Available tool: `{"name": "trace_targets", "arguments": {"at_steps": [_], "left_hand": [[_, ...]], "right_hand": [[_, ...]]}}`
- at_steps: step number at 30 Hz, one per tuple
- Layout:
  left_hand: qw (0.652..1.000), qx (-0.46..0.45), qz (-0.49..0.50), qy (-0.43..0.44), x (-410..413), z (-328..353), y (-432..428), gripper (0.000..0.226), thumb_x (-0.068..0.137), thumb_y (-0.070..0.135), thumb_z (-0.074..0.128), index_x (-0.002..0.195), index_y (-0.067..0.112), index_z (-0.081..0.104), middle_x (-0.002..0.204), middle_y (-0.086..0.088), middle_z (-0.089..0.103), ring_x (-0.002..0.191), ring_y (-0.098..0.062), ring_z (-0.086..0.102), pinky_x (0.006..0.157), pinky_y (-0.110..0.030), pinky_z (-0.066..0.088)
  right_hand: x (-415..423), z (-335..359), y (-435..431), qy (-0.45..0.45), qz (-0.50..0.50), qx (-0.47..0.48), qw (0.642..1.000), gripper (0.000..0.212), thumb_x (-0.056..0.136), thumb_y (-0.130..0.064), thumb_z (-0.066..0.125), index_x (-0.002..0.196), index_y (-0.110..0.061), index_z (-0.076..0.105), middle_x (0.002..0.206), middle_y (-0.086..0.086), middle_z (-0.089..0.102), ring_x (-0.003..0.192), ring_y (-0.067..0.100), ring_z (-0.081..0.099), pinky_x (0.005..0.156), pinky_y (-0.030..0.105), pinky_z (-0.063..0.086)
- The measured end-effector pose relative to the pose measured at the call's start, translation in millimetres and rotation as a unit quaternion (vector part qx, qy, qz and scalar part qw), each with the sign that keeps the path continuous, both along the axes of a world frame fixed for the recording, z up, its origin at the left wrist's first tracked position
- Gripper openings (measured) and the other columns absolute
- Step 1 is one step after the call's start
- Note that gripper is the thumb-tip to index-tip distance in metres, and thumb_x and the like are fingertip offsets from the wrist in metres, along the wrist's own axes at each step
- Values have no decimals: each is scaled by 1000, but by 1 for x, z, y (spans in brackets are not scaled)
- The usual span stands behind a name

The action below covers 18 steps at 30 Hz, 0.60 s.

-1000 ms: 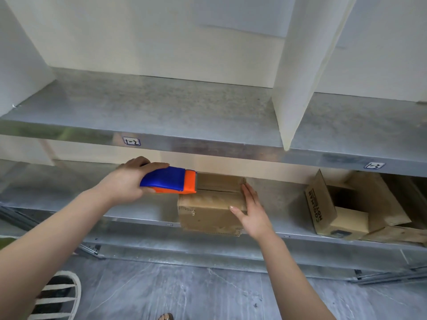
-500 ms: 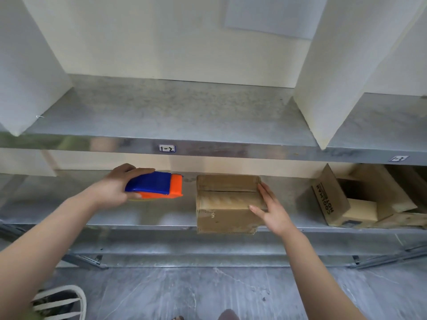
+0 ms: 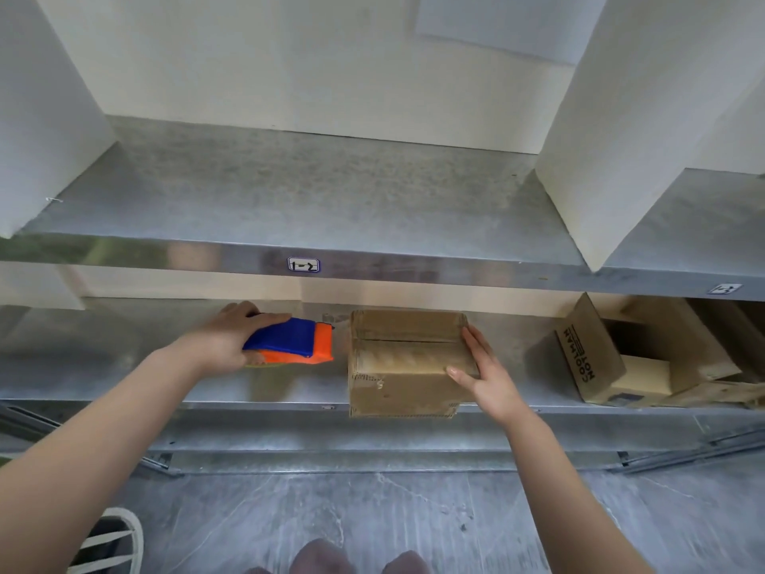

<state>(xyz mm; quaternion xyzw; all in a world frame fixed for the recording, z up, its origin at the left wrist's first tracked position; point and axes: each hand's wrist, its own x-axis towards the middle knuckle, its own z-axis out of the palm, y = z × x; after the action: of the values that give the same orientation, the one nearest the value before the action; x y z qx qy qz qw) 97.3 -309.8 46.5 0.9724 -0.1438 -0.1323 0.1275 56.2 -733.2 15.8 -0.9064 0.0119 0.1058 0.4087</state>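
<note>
The racking is bare galvanised metal, dull and mottled, set against a pale cream wall [image 3: 248,55]. The upper shelf [image 3: 310,192] is split into bays by white divider boards, one on the left [image 3: 45,118] and a thicker one on the right [image 3: 592,138]. A small label [image 3: 303,265] sits on its front lip, with a second label [image 3: 723,289] farther right.

On the lower shelf [image 3: 124,366], a closed cardboard box [image 3: 405,366] sits right at the front edge and seems to jut slightly over it. The right hand [image 3: 486,374] lies flat against the box's right side, fingers straight and thumb across the near top corner. It is pressing the box, not clutching it.

The left hand [image 3: 223,345] is wrapped around a blue and orange tape dispenser [image 3: 294,341], holding it just left of the box with a small gap between them. The dispenser is low over the shelf, but I cannot tell whether it touches the metal.

Well to the right on the same shelf, an open cardboard box [image 3: 592,358] lies tipped on its side, printed lettering on one flap.

Below the racking runs a grey, marbled floor [image 3: 331,519]. A white slatted object [image 3: 120,536] is at the lower left.
</note>
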Motion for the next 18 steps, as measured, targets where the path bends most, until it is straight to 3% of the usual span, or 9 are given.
{"name": "trace_targets", "arguments": {"at_steps": [18], "left_hand": [[999, 25, 21, 24, -5, -20, -18, 76, 87, 36, 66, 147, 47, 21, 122, -2, 44, 114, -22, 40, 93, -32, 38]], "right_hand": [[2, 0, 13, -4, -6, 4, 1000, 78, 91, -33, 65, 154, -23, 21, 161, -14, 10, 146, 9, 18, 118, 29, 22]]}}
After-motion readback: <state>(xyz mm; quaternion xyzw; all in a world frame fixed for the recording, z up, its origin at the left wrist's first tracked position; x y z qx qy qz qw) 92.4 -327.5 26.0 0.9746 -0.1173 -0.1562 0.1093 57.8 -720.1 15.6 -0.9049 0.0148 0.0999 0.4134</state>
